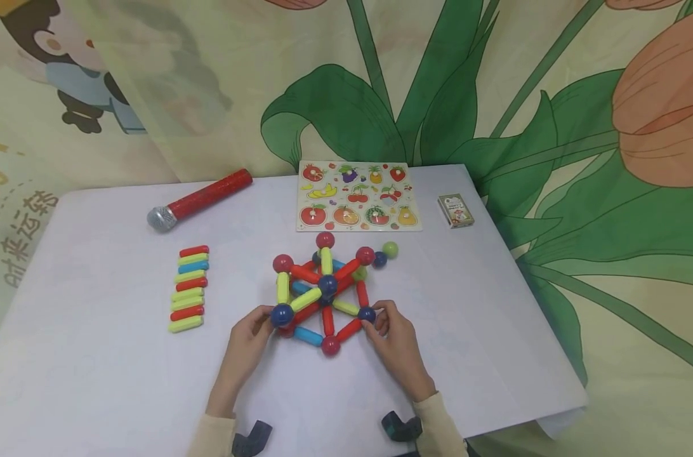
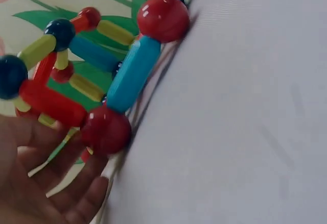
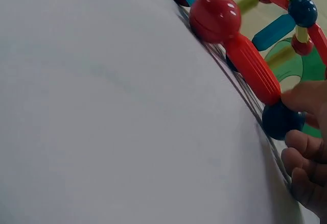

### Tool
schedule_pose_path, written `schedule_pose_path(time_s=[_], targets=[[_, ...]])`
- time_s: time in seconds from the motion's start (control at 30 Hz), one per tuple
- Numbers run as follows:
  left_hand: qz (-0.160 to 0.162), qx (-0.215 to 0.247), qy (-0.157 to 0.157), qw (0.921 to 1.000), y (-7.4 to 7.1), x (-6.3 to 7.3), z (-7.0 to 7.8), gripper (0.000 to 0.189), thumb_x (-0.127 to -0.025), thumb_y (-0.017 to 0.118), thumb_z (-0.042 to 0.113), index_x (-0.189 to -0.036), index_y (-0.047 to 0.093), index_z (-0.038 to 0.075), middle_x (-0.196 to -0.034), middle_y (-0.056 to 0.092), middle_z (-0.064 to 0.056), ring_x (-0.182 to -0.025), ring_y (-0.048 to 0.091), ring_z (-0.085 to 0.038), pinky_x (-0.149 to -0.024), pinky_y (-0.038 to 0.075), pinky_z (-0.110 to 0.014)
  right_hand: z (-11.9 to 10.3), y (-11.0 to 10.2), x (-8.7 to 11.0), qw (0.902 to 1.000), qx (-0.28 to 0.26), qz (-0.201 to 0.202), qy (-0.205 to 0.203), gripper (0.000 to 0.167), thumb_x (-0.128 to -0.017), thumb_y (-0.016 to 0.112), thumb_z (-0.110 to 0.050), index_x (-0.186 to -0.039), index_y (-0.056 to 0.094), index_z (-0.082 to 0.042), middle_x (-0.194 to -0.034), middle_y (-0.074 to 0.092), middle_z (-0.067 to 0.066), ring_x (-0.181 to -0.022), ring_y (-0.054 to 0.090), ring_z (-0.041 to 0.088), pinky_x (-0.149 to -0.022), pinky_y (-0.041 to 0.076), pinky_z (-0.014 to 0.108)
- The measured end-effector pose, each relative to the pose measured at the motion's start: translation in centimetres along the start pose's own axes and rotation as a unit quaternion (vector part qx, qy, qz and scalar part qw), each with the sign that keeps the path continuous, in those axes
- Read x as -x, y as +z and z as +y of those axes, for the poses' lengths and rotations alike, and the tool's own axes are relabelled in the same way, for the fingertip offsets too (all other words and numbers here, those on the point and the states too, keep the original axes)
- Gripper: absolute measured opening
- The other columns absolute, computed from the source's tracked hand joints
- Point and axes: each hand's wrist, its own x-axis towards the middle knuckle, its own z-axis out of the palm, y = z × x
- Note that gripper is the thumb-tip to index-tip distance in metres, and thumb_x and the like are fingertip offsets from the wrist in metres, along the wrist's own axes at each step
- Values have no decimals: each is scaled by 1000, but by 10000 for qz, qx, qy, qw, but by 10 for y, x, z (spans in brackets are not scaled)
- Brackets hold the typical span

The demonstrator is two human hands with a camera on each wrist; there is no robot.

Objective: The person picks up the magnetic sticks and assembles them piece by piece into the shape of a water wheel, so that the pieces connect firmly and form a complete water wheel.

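A building-toy structure of coloured sticks and balls (image 1: 327, 285) stands on the white table in front of me. Red, yellow and blue sticks join its red, blue and green balls. My left hand (image 1: 245, 343) holds its left corner, fingers around a lower red ball (image 2: 106, 130) in the left wrist view; an upper blue ball (image 1: 281, 315) partly covers those fingertips from above. On the opposite corner, my right hand (image 1: 400, 348) pinches a blue ball (image 3: 282, 120) between thumb and fingers, where a red stick (image 3: 254, 68) joins it.
Several loose sticks (image 1: 189, 285) lie in a column at left. A loose green ball (image 1: 390, 249) and blue ball (image 1: 380, 259) sit behind the structure. Farther back are a red microphone (image 1: 209, 195), a fruit puzzle board (image 1: 358, 197) and a small box (image 1: 455, 211) near the right edge.
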Motion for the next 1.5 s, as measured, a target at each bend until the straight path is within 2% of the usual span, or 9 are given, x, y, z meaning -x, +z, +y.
schedule_pose_path(time_s=[0.23, 0.43, 0.57, 0.7, 0.83, 0.97, 1.1, 1.3, 1.5], targets=[[-424, -66, 759, 9962, 15, 23, -6, 19, -92, 60, 6, -105, 70, 15, -103, 65, 8, -105, 60, -12, -93, 50, -30, -1, 2, -16, 9988, -469, 107, -16, 14, -88, 62, -1, -99, 59, -10, -73, 60, -3, -58, 48, 8, -50, 43, 20], [-806, 13, 444, 9958, 27, 38, -4, 18, -92, 63, 14, -106, 70, 23, -106, 65, 13, -109, 59, -10, -96, 48, -34, -4, 0, -22, 9976, -649, -122, 205, 24, -91, 60, -7, -114, 64, -14, -88, 65, -3, -64, 53, 11, -54, 47, 21], [-1133, -71, -65, 9935, 11, 43, -1, 15, -94, 62, 24, -106, 69, 19, -100, 67, 9, -98, 60, -10, -88, 50, -28, -7, -5, -16, 9989, -461, 84, -9, 25, -90, 62, -8, -115, 63, -13, -94, 62, -2, -73, 54, 8, -61, 48, 21], [-599, -161, -282, 9977, -21, 33, -1, 22, -97, 58, 27, -109, 66, 10, -96, 67, -3, -89, 61, -16, -77, 50, -21, -15, -12, 1, 9982, -465, 152, -356, 22, -86, 68, -6, -107, 63, -12, -80, 57, -7, -68, 50, 5, -59, 45, 20], [94, -435, 158, 9989, -37, 1, -4, 34, -99, 52, 28, -128, 55, 9, -118, 63, -10, -104, 62, -24, -84, 53, -26, -30, -6, 19, 9953, -482, -650, -538, 28, -84, 74, -17, -109, 62, -16, -70, 51, -13, -60, 45, 3, -53, 41, 18], [-252, -743, 699, 9945, -33, -36, 0, 48, -98, 54, 24, -143, 40, 9, -139, 49, -16, -117, 56, -33, -92, 51, -45, -44, 15, 29, 9886, -49, -1319, -722, 37, -82, 75, -33, -113, 60, -19, -70, 51, -15, -61, 44, 0, -53, 40, 15], [-768, -1062, 819, 9880, -25, -58, 3, 51, -96, 57, 21, -142, 41, 4, -130, 53, -21, -106, 56, -34, -86, 52, -47, -47, 30, 31, 9890, 294, -1182, -842, 36, -80, 77, -34, -108, 60, -18, -70, 51, -14, -62, 44, 0, -53, 39, 15], [-667, -1315, 802, 9858, -26, -54, -3, 46, -93, 60, 20, -132, 48, 0, -120, 58, -20, -100, 57, -32, -84, 53, -45, -40, 24, 27, 9947, 308, -952, -228, 35, -80, 78, -29, -103, 53, -19, -70, 53, -14, -57, 44, 1, -49, 39, 17], [-422, -1349, 793, 9868, -26, -22, -9, 42, -91, 64, 20, -128, 53, 3, -116, 61, -13, -98, 58, -25, -81, 54, -36, -26, 8, 14, 9988, 117, -456, 105, 25, -83, 74, -21, -96, 53, -16, -70, 56, -12, -56, 44, 4, -47, 38, 18]])
